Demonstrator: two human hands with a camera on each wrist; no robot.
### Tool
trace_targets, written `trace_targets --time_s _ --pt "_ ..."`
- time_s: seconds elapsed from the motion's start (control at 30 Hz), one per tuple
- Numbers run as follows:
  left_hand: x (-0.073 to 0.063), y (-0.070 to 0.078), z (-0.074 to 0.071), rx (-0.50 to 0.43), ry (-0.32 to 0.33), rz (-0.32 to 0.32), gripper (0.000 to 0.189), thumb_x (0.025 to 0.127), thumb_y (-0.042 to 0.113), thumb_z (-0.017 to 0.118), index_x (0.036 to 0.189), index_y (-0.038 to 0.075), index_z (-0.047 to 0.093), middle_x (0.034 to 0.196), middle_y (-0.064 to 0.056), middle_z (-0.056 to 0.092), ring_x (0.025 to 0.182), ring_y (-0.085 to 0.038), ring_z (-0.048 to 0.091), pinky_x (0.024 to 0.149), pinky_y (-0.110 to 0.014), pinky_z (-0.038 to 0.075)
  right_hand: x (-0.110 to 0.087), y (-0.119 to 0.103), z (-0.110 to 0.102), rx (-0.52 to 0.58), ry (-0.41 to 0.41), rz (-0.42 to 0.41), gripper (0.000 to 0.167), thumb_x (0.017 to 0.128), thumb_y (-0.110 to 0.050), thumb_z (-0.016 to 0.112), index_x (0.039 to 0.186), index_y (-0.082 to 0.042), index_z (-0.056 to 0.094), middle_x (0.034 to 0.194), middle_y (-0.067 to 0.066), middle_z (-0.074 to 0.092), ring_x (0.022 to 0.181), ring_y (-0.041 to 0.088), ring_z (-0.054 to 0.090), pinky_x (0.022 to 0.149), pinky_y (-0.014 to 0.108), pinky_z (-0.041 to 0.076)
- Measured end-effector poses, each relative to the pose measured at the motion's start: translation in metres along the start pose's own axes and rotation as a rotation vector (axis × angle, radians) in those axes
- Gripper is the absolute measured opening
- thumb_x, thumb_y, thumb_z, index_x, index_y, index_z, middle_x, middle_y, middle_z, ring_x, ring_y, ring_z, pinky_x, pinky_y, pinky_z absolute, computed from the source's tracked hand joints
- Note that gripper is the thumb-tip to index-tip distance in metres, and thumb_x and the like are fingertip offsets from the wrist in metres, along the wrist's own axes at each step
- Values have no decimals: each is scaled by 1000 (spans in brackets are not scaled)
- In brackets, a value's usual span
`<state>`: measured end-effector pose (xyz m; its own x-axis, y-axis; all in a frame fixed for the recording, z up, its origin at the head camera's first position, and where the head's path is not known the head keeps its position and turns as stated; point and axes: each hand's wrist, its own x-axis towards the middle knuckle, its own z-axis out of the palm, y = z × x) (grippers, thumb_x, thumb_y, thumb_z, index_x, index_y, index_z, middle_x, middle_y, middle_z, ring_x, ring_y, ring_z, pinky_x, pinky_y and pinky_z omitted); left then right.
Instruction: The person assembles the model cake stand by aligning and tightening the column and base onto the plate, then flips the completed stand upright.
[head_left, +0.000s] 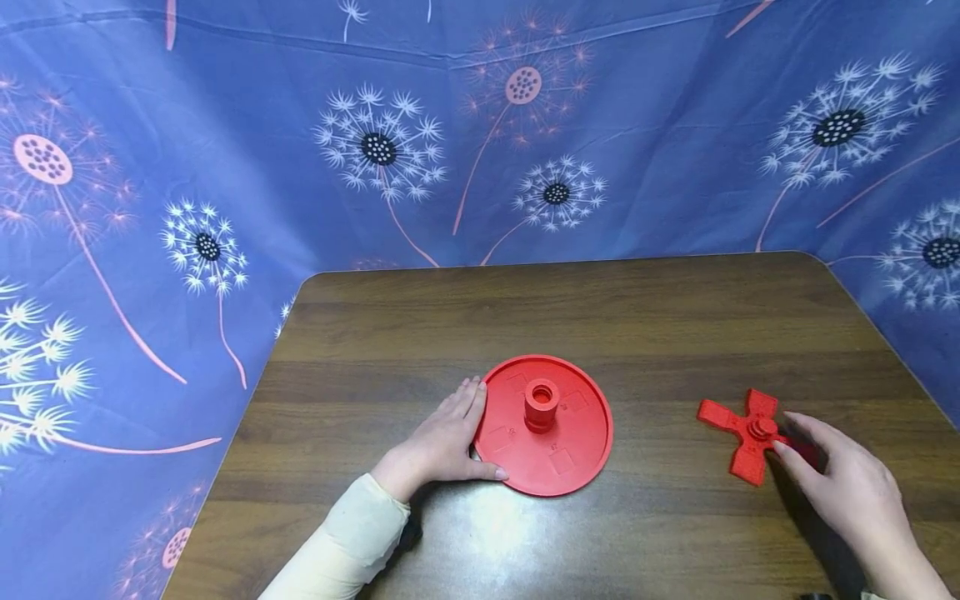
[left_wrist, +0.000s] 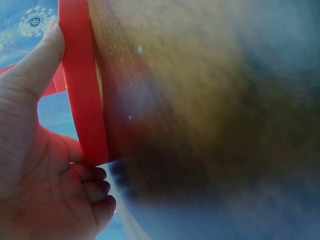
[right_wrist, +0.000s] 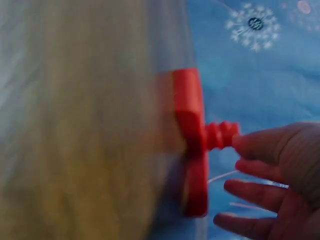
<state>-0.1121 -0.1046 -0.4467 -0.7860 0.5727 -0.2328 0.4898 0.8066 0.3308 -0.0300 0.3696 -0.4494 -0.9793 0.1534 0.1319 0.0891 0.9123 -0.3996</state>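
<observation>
A round red disc (head_left: pixel 517 467) with a raised rim and an upright hollow post (head_left: pixel 541 403) lies on the table. My left hand (head_left: pixel 442 437) rests against its left edge, fingers along the rim and thumb at the front left. From the left wrist, the disc's edge (left_wrist: pixel 82 85) shows side-on beside the thumb and fingers. To the right lies a red cross-shaped piece (head_left: pixel 747 462) with a short threaded stud (right_wrist: pixel 220 135) on top. My right hand (head_left: pixel 855 483) is at its right side, thumb and fingers parted; it partly hides one arm of the cross.
The brown wood-grain table (head_left: pixel 645 317) has rounded far corners. Behind and beside it hangs a blue cloth (head_left: pixel 465 175) printed with dandelions. A bright reflection shows on the tabletop before the disc.
</observation>
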Motion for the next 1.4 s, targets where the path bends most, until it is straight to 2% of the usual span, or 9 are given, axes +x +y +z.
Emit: trace_targets --time_s 0.07,0.23,0.5,0.7,0.93,1.13,1.17,1.27,1.4 --pt "0 0 0 -2 -2 0 121 75 70 68 155 -1 13 162 -15 10 149 -31 8 118 -41 18 1 7 2 -42 -28 24 51 90 -25 70 128 4 54 121 37 54 100 57 52 67 63 40" --pt "0 -1 1 5 9 11 121 75 69 69 154 -2 13 162 -17 10 149 -31 8 119 -41 17 5 17 3 -133 -90 71 54 86 -25 75 125 6 55 118 39 54 95 59 52 60 61 42" --pt "0 -2 2 8 28 29 121 74 70 69 154 -3 14 162 -17 10 149 -31 8 119 -41 17 5 21 -2 -188 -142 34 48 76 -25 82 111 2 63 88 28 63 68 43 58 45 45 38" --pt "0 -2 3 13 26 27 120 74 70 68 154 -2 14 162 -17 10 149 -30 7 119 -41 17 2 18 -3 -183 -155 94 49 80 -29 79 116 1 63 75 16 61 56 24 46 45 36 30" --pt "0 -2 1 15 22 25 120 74 71 68 154 -2 15 162 -17 10 149 -31 8 119 -41 17 -7 -2 -12 -94 -26 21 39 81 -32 77 109 -7 65 60 0 55 54 22 50 48 38 31" --pt "0 -2 0 10 21 21 120 74 70 68 154 -2 15 162 -17 10 149 -30 7 119 -41 17 -8 -19 -18 10 108 -36 36 77 -32 81 101 -7 70 69 2 67 50 0 41 45 31 29" --pt "0 -2 1 12 21 21 120 74 70 68 154 -2 15 162 -17 10 149 -30 8 119 -41 17 -8 -22 -19 32 129 -40 36 76 -31 82 100 -7 71 70 -2 68 51 -7 39 44 29 29" --pt "0 -2 1 23 21 21 120 74 71 68 154 -2 15 162 -17 10 149 -30 8 119 -41 17 -7 -28 -21 98 173 -39 34 74 -30 84 98 -9 72 73 -34 59 62 -26 38 46 25 32" --pt "0 -1 2 32 21 22 120 75 71 67 154 -2 15 162 -17 10 149 -30 8 119 -40 17 -6 -38 -22 180 217 -33 32 73 -26 85 97 -9 71 82 -58 38 77 -37 35 50 16 33"
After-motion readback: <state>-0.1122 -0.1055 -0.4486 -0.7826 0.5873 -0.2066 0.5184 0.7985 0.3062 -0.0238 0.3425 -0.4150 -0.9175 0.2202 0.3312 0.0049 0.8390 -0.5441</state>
